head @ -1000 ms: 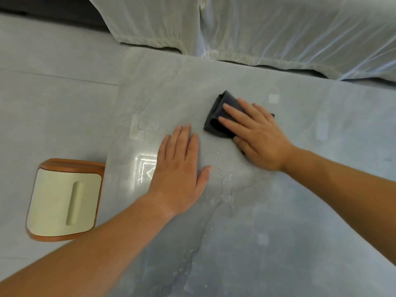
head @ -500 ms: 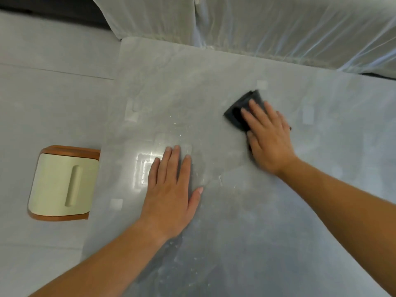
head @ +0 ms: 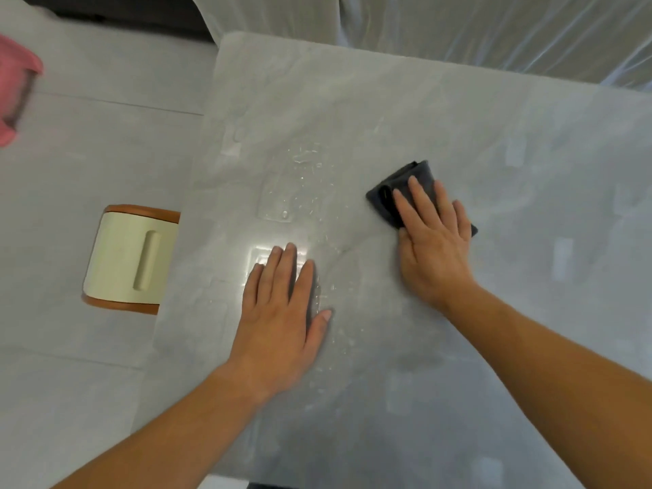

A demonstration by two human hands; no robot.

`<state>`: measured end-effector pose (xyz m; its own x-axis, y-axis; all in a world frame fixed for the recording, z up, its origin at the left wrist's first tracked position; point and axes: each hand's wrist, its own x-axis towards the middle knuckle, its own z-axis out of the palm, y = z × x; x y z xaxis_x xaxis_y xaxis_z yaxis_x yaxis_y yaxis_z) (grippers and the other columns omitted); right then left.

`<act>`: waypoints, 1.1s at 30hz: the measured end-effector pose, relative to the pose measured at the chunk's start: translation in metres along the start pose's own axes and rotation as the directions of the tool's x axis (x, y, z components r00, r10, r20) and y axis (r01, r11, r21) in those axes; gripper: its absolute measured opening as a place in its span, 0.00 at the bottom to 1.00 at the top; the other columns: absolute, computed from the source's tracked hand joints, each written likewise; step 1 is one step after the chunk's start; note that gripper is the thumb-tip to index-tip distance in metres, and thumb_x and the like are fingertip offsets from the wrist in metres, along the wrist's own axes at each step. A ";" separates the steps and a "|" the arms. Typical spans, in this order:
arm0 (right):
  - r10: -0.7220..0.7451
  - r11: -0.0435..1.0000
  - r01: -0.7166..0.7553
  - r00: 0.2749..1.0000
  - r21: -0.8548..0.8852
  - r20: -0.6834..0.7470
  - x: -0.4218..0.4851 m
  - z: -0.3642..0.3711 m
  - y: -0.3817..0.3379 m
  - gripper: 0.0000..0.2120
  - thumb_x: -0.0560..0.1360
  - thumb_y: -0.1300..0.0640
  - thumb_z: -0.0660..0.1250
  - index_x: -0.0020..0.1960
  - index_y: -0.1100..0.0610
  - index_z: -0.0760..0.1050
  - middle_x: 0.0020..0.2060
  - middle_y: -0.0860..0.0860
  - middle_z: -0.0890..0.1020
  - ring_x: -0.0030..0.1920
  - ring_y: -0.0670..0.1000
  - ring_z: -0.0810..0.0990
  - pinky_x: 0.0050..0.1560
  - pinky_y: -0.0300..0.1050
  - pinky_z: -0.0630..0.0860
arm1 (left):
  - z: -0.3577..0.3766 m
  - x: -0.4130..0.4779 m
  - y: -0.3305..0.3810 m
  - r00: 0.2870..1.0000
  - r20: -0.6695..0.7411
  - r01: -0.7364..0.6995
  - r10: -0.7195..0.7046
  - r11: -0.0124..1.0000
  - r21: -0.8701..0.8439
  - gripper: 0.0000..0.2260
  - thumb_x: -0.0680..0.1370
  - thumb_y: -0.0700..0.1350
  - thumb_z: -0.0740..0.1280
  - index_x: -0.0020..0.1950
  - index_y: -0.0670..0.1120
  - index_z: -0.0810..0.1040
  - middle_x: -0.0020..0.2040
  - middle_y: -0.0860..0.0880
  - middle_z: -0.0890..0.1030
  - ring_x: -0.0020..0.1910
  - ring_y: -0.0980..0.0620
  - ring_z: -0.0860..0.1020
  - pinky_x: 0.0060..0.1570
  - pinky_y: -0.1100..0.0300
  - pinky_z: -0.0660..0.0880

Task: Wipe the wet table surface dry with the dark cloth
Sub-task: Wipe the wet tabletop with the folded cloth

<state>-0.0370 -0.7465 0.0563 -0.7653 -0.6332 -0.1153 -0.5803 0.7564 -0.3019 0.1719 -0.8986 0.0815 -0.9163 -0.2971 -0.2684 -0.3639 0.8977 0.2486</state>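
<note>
A folded dark cloth lies on the grey marble table. My right hand presses flat on the cloth and covers most of it; only its far-left part shows. Palm down on the tabletop, my left hand rests with fingers together, left of and nearer than the cloth. Water droplets and a wet patch sit beyond my left hand and left of the cloth. More droplets trail beside my left thumb.
A cream stool with a brown wooden rim stands on the floor against the table's left edge. White sheer curtains hang behind the table's far edge. A blurred pink object shows at the far left.
My right hand slid the cloth from near my left hand out to the right across the table. The left hand has stayed flat on the table. The view shifted, bringing the pink object in.
</note>
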 end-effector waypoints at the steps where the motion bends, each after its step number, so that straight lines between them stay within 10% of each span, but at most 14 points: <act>1: 0.023 1.000 -0.023 1.000 0.000 -0.014 -0.009 0.005 -0.007 0.28 0.80 0.53 0.51 0.80 0.48 0.59 0.81 0.48 0.56 0.81 0.58 0.48 0.79 0.58 0.43 | 0.002 -0.005 0.002 1.000 0.002 0.008 -0.008 1.000 -0.003 0.30 0.83 0.60 0.50 0.80 0.44 0.60 0.82 0.40 0.53 0.82 0.42 0.47 0.79 0.46 0.43; 9: -0.430 0.888 0.452 0.880 -0.080 0.203 -0.111 0.008 0.010 0.26 0.82 0.51 0.55 0.80 0.47 0.60 0.81 0.48 0.58 0.81 0.57 0.50 0.78 0.62 0.51 | 0.006 -0.016 0.000 0.989 0.146 0.035 -0.030 0.999 -0.034 0.35 0.81 0.67 0.43 0.82 0.51 0.38 0.80 0.47 0.31 0.77 0.51 0.27 0.76 0.50 0.31; 16: -0.021 0.999 0.021 1.000 -0.036 0.022 -0.095 0.017 -0.019 0.28 0.80 0.54 0.54 0.80 0.49 0.59 0.81 0.49 0.56 0.81 0.60 0.49 0.79 0.61 0.46 | 0.004 -0.017 0.000 0.978 0.208 0.034 -0.026 0.999 -0.036 0.36 0.80 0.68 0.42 0.81 0.52 0.35 0.79 0.48 0.27 0.76 0.51 0.25 0.76 0.49 0.31; 22: -0.336 0.934 0.351 0.926 -0.067 0.172 -0.173 0.024 -0.024 0.26 0.82 0.51 0.54 0.80 0.47 0.59 0.81 0.48 0.56 0.81 0.58 0.48 0.78 0.63 0.51 | 0.001 -0.021 -0.012 0.983 0.172 -0.041 0.056 0.995 -0.088 0.33 0.82 0.66 0.44 0.82 0.52 0.39 0.81 0.48 0.32 0.78 0.52 0.29 0.77 0.50 0.33; 29: 0.037 0.999 -0.038 0.999 0.022 0.035 -0.166 0.032 -0.060 0.28 0.79 0.52 0.48 0.80 0.48 0.59 0.81 0.49 0.56 0.81 0.58 0.48 0.79 0.60 0.45 | 0.004 -0.076 -0.033 0.994 0.096 -0.048 0.052 0.998 -0.039 0.32 0.83 0.64 0.43 0.83 0.50 0.44 0.82 0.46 0.36 0.79 0.50 0.32 0.77 0.47 0.32; 33: -0.087 0.995 0.090 0.993 -0.031 0.077 -0.240 0.051 -0.094 0.28 0.80 0.53 0.53 0.80 0.49 0.59 0.81 0.50 0.57 0.81 0.60 0.48 0.78 0.64 0.48 | 0.012 -0.110 -0.053 0.991 0.116 -0.067 0.068 0.998 -0.009 0.33 0.83 0.65 0.46 0.83 0.49 0.46 0.82 0.45 0.38 0.80 0.49 0.33 0.77 0.47 0.33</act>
<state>0.2155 -0.6742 0.0641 -0.6881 -0.7075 -0.1612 -0.6552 0.7012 -0.2812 0.2939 -0.9097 0.0864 -0.9132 -0.1957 -0.3575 -0.3029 0.9128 0.2741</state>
